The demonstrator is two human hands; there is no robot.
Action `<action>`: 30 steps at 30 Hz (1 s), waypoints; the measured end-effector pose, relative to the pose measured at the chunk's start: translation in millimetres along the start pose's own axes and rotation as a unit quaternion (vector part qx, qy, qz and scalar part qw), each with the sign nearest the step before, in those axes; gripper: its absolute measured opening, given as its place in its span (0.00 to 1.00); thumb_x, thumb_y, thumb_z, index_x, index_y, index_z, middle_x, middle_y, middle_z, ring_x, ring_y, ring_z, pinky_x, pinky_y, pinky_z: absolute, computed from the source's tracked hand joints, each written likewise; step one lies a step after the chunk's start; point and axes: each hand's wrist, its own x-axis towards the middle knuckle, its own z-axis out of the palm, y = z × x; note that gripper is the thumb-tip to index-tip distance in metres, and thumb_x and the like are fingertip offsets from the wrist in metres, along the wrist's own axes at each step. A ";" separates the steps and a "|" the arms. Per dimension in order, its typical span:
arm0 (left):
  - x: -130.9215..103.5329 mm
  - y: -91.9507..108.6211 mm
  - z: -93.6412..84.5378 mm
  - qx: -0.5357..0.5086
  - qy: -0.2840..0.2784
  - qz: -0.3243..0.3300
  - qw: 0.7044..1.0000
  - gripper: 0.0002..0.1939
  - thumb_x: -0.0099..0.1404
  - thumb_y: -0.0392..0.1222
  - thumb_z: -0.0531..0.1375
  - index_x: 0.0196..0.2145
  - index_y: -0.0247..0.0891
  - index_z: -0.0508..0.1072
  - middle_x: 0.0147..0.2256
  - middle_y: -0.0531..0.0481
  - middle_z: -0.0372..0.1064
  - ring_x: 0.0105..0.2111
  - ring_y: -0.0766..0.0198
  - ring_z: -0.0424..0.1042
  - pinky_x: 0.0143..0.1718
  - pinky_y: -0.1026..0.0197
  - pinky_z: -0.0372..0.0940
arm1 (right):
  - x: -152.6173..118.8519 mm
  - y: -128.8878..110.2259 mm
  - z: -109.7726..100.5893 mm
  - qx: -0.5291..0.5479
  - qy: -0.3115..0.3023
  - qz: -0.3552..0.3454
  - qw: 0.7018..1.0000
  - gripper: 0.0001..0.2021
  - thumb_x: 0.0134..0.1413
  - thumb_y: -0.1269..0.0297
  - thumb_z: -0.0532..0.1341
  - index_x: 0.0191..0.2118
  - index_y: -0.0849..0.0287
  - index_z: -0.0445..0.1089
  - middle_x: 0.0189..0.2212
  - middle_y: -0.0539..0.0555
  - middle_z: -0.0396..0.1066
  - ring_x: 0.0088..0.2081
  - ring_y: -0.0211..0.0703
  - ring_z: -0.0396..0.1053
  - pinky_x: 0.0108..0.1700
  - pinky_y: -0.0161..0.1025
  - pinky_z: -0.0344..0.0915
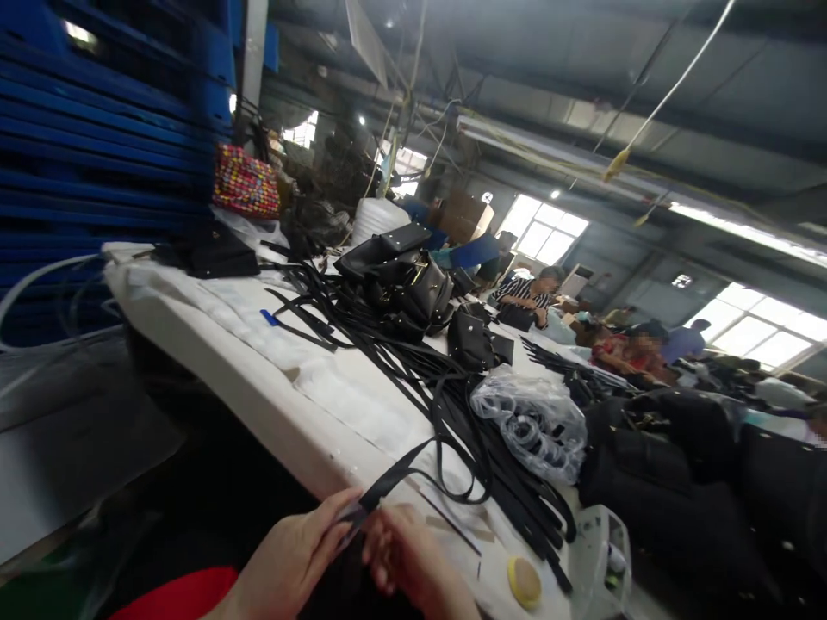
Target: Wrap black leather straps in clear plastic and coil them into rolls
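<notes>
My left hand (294, 551) pinches a black strap (394, 474) at the table's near edge. From there the strap runs up and loops over the white table top. Close beside it my right hand (417, 555) has its fingers curled at the same strap, the thumb near the held part; some fingers are blurred. A small greyish piece shows at my left fingertips, too unclear to name. Many more black straps (413, 370) lie in a long bundle along the table. A round yellow-rimmed piece (524, 582) rests to the right of my right hand.
Black bags (419, 297) are heaped at the table's far part. A clear plastic bag of rings (533, 426) sits on the straps. A white plastic container (600, 560) stands at right, before piled black bags (672, 499). Blue stacked pallets (109, 155) rise at left. Several people work beyond.
</notes>
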 end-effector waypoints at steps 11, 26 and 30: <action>3.3 19.1 6.9 -0.218 -0.163 -0.217 0.937 0.21 0.67 0.56 0.50 0.42 0.34 0.68 0.26 0.48 0.75 0.19 0.64 0.68 0.21 0.64 0.61 | -4.6 -40.2 2.8 0.351 0.125 -0.147 0.916 0.09 0.59 0.56 0.62 0.37 0.56 0.72 0.14 0.39 0.49 0.19 0.32 0.53 0.39 0.37 0.65; 10.3 14.8 31.2 -0.091 0.017 -0.092 0.991 0.26 0.72 0.54 0.42 0.22 0.40 0.63 0.18 0.54 0.62 0.20 0.65 0.63 0.25 0.64 0.58 | -0.3 -52.4 -9.9 0.317 0.140 -0.142 0.927 0.09 0.51 0.61 0.68 0.36 0.59 0.72 0.18 0.42 0.63 0.22 0.32 0.65 0.32 0.33 0.67; 4.6 9.1 24.1 -0.117 -0.072 -0.119 0.983 0.27 0.72 0.56 0.41 0.23 0.40 0.65 0.18 0.56 0.64 0.17 0.68 0.64 0.26 0.65 0.60 | -5.0 -87.0 -53.8 0.416 0.140 -0.223 0.871 0.07 0.54 0.68 0.66 0.39 0.62 0.70 0.13 0.36 0.50 0.14 0.24 0.49 0.27 0.25 0.64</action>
